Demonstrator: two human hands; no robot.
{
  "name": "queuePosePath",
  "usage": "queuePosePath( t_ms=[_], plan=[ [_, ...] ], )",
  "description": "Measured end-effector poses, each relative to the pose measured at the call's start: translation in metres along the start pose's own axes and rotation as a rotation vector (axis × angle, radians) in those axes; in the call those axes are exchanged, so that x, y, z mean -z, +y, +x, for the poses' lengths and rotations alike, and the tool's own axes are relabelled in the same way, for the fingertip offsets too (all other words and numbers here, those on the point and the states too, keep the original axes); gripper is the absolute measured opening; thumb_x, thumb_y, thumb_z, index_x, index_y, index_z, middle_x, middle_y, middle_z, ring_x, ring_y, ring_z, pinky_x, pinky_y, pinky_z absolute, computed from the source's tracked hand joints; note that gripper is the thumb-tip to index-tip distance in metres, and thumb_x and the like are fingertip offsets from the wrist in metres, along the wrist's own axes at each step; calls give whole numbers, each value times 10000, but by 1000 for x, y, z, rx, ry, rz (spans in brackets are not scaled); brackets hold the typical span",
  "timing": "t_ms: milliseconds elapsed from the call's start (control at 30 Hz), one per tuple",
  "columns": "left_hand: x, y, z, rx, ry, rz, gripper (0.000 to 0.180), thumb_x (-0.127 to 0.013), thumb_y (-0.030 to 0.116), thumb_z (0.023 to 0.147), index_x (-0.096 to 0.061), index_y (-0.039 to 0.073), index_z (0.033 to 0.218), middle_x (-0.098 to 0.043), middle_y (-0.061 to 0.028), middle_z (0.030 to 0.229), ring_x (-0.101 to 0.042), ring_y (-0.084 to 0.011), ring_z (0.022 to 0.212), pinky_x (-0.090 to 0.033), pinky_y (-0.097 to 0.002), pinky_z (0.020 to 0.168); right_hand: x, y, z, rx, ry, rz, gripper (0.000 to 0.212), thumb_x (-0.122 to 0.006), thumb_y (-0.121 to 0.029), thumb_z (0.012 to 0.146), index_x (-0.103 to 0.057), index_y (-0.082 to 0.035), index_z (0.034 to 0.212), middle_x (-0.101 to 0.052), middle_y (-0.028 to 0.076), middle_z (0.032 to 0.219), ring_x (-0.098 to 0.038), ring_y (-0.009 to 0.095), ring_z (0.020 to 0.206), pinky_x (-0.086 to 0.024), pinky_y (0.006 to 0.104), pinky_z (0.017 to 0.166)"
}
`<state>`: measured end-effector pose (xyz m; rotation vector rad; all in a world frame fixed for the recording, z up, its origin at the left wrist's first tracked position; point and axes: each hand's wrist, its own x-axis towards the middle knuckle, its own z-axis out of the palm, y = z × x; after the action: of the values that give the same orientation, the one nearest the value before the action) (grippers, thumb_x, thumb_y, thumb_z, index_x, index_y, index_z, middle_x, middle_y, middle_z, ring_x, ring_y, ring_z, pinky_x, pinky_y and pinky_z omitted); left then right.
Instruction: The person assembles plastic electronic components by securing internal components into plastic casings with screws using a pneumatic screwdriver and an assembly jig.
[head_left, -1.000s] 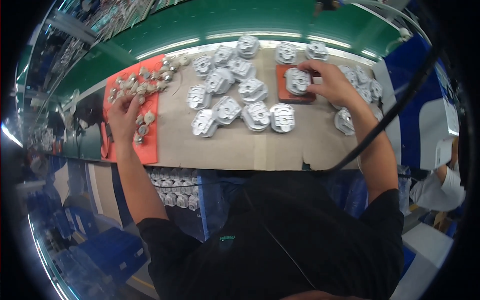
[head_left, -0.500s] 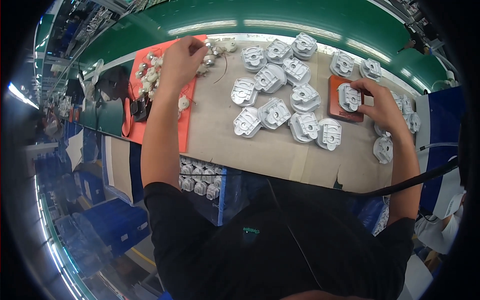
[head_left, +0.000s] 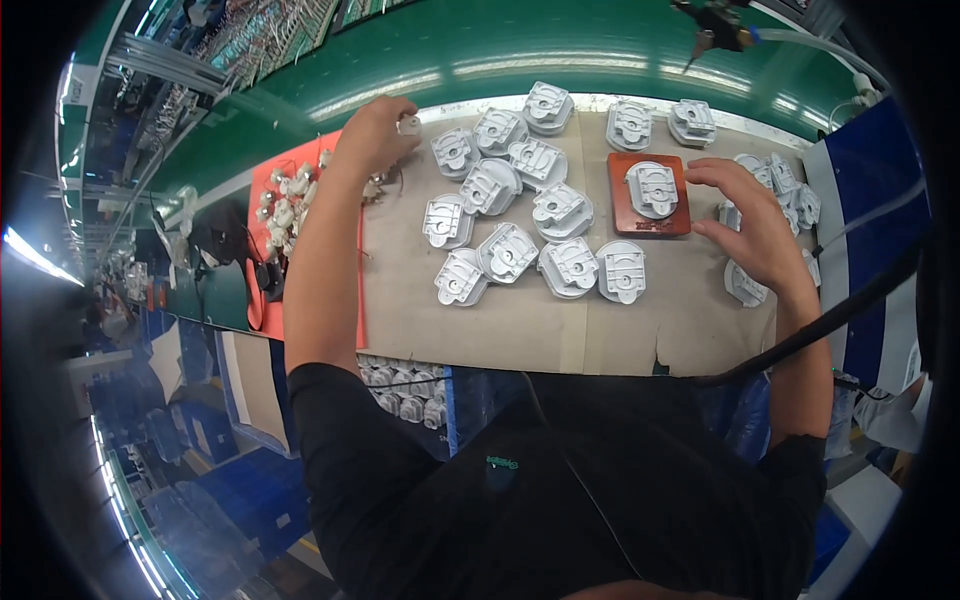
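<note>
My left hand (head_left: 376, 138) is at the far edge of the mat, fingers curled round a small white motor (head_left: 408, 126), which they partly hide. Other small white and silver motors with thin wires (head_left: 285, 215) lie in a heap on the orange sheet (head_left: 345, 310), beside my left forearm. To the right, a white plastic housing (head_left: 654, 190) lies on an orange-red square block (head_left: 622, 212). My right hand (head_left: 745, 215) is open just right of that block, thumb and fingers apart, with nothing between them.
Several similar white housings (head_left: 505, 252) are spread over the beige mat (head_left: 480, 335), and more (head_left: 790, 190) sit at its right end. A green conveyor belt (head_left: 450, 70) runs behind. A black cable (head_left: 810, 325) crosses near my right forearm. Below the table edge is a box of white parts (head_left: 410, 385).
My right hand has let go of the housing on the block and drawn back to the right. My left hand has moved right to the small white motor. The whole view has shifted.
</note>
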<state>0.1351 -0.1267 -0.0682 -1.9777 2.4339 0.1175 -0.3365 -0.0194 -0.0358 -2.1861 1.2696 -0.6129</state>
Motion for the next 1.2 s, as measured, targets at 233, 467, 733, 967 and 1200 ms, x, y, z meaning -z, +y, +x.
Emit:
queuePosePath(
  t_ms=[233,467,733,967,1200],
  plan=[
    [45,-2,-30,41,505,-987,342,-760,109,909,-656,-51,1193,-702,-99,1067,-689,-182,993,-566,-293,885,6,5,-11,96,59,57,469,-770,-7,769,-633,7,1217,-658,154,1267,-623,332,1201,-473,403,1051],
    [72,24,-56,-257,642,-1824,252,-584,12,998,-585,-92,1228,-660,-185,1121,-689,-346,1092,-607,-456,963,-3,2,-21,142,48,170,446,-772,-7,794,-637,-13,1219,-658,144,1220,-634,298,1155,-488,396,1019],
    [76,83,-57,-81,433,-1553,285,-681,-9,949,-517,-43,1180,-672,-165,1069,-723,-319,983,-640,-413,845,-2,16,-34,198,101,136,448,-767,-23,795,-640,-21,1224,-671,141,1172,-633,295,1083,-512,393,965],
    [46,196,-35,-188,-1,-981,392,-828,126,851,-657,-52,1156,-706,-95,1023,-674,-145,860,-554,-280,759,-2,21,-39,150,160,94,418,-772,-69,830,-637,-20,1222,-663,125,1171,-637,281,1098,-522,386,955],
    [19,257,1,-364,-70,-636,333,-825,128,863,-681,-47,1107,-698,-63,863,-632,-97,740,-521,-253,635,6,22,-51,4,98,74,405,-746,-136,876,-616,-45,1249,-645,118,1229,-618,311,1150,-497,402,988]
  ],
)
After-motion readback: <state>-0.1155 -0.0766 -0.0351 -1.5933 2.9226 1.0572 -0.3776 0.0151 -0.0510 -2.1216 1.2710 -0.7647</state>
